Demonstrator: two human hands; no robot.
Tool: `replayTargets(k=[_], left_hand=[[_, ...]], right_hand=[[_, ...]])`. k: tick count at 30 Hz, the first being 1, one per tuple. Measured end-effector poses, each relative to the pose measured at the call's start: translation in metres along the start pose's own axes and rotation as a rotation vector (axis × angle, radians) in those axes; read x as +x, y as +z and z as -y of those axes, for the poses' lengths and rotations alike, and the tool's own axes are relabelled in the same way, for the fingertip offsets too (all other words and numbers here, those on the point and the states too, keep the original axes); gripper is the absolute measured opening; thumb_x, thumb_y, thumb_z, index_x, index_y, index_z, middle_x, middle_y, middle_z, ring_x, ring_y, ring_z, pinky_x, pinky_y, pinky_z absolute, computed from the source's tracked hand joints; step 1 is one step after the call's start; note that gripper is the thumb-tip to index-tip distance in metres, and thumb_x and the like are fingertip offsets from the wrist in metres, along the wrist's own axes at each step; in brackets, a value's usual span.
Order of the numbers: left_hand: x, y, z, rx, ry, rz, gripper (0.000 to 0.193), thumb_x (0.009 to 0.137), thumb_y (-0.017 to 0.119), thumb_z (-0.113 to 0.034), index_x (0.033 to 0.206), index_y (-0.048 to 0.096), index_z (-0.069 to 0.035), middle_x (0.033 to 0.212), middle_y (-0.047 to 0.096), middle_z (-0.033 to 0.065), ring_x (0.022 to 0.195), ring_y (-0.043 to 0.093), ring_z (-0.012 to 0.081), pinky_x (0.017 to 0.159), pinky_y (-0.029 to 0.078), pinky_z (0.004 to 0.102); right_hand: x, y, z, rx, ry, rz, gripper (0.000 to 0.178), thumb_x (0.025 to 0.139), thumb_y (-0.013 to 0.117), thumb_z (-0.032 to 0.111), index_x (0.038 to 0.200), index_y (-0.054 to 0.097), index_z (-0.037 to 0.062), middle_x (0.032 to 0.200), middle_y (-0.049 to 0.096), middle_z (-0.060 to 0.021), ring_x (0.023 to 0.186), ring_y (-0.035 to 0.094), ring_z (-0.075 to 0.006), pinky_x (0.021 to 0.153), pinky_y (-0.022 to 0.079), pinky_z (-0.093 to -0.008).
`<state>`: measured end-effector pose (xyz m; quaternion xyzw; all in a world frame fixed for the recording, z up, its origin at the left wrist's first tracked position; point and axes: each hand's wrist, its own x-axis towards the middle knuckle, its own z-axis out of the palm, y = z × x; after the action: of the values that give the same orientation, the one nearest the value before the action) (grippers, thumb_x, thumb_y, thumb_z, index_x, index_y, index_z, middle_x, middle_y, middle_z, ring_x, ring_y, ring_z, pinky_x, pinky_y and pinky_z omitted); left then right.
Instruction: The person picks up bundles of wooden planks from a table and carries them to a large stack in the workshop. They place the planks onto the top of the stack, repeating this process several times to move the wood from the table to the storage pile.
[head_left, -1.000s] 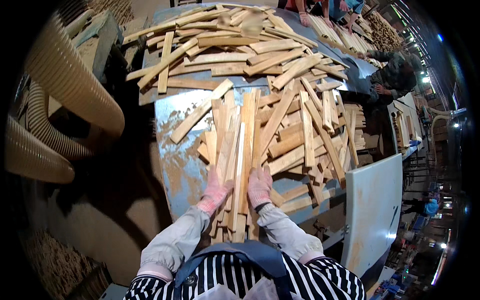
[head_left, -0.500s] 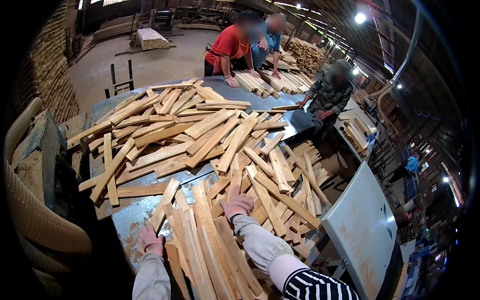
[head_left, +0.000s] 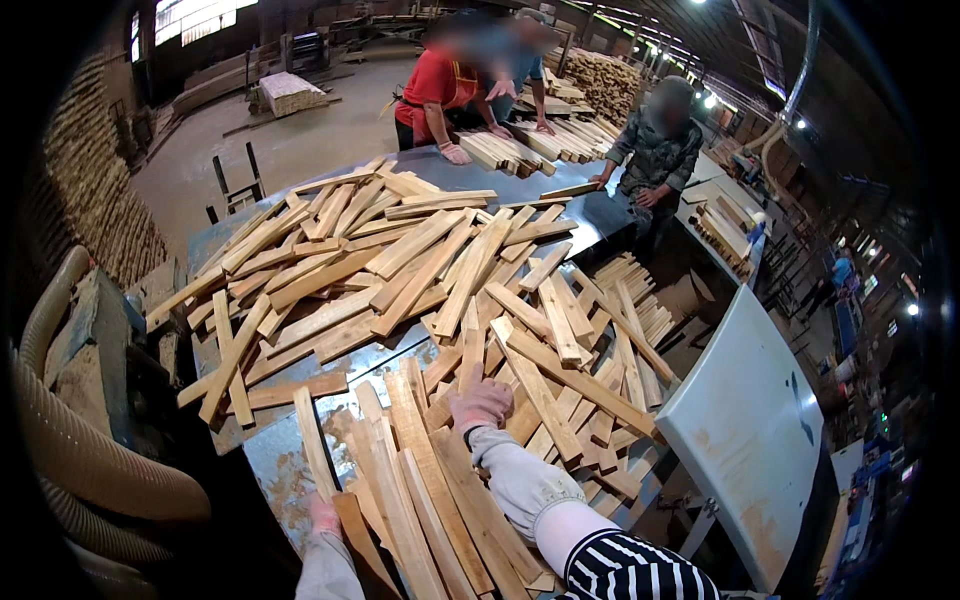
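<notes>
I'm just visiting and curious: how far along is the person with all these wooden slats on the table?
Done: a small row of slats lies side by side near the person. In hand: the right hand presses on that row; the left hand is at its near edge. Left: a big loose heap of slats lies crisscrossed over the metal table.

This is a woodworking mill or timber workshop: a long grey metal counter [head_left: 300, 470] heaped with pale cut wooden slats [head_left: 430, 260], tall stacks of sawn boards [head_left: 95, 200] along the wall, ribbed beige dust-extraction hoses [head_left: 90, 460], a bare concrete floor [head_left: 300, 140], and other people sorting slats under high industrial lights.
</notes>
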<state>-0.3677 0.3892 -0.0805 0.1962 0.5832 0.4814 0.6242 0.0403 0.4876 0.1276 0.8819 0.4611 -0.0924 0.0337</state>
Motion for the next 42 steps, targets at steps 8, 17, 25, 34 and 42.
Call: replayTargets(k=[8, 17, 25, 34, 42], left_hand=[[0.027, -0.007, 0.026, -0.281, -0.183, 0.079, 0.045, 0.099, 0.043, -0.049, 0.112, 0.067, -0.013, 0.095, 0.069, 0.0077, 0.086, 0.066, 0.027, 0.079, 0.057, 0.0409], [0.022, -0.023, 0.027, -0.181, -0.033, -0.048, 0.051, 0.099, 0.042, -0.052, 0.109, 0.071, -0.012, 0.094, 0.072, 0.0079, 0.081, 0.067, 0.0276, 0.078, 0.056, 0.0423], [-0.066, 0.001, -0.038, 0.528, 0.225, -0.264, 0.033, 0.088, 0.075, -0.02, 0.111, 0.069, 0.003, 0.104, 0.073, 0.0146, 0.085, 0.067, 0.027, 0.077, 0.053, 0.044], [-0.216, 0.186, -0.02, 1.069, 0.289, -0.036, 0.083, 0.094, 0.067, -0.045, 0.153, 0.034, 0.002, 0.143, 0.051, 0.0255, 0.129, 0.052, 0.0393, 0.106, 0.045, 0.0462], [-0.214, 0.221, -0.01, 1.569, 0.014, -0.374, 0.13, 0.08, 0.069, -0.075, 0.163, 0.006, 0.002, 0.16, 0.024, 0.0315, 0.144, 0.034, 0.052, 0.118, 0.032, 0.0554]], right_hand=[[-0.009, 0.021, -0.011, 0.15, -0.081, -0.293, 0.062, 0.086, 0.064, 0.055, 0.127, 0.055, 0.0088, 0.104, 0.073, -0.0162, 0.106, 0.066, -0.0298, 0.104, 0.039, -0.0457], [-0.01, 0.01, -0.02, 0.256, -0.096, -0.145, 0.067, 0.09, 0.06, 0.057, 0.135, 0.054, 0.007, 0.116, 0.071, -0.0171, 0.117, 0.06, -0.0309, 0.113, 0.032, -0.0477], [-0.083, -0.011, -0.116, 0.884, -0.334, -0.313, 0.068, 0.091, 0.068, 0.044, 0.148, 0.054, 0.0106, 0.142, 0.058, -0.0164, 0.133, 0.049, -0.0371, 0.116, 0.033, -0.0474], [-0.13, 0.008, -0.245, 0.437, -0.316, -0.37, 0.075, 0.089, 0.066, 0.055, 0.149, 0.053, 0.0116, 0.148, 0.051, -0.0175, 0.139, 0.042, -0.0366, 0.121, 0.025, -0.0539], [-0.101, 0.038, -0.275, 0.257, -0.474, -0.058, 0.084, 0.094, 0.061, 0.059, 0.159, 0.035, 0.0138, 0.165, 0.03, -0.0234, 0.151, 0.03, -0.0414, 0.126, 0.017, -0.0538]])
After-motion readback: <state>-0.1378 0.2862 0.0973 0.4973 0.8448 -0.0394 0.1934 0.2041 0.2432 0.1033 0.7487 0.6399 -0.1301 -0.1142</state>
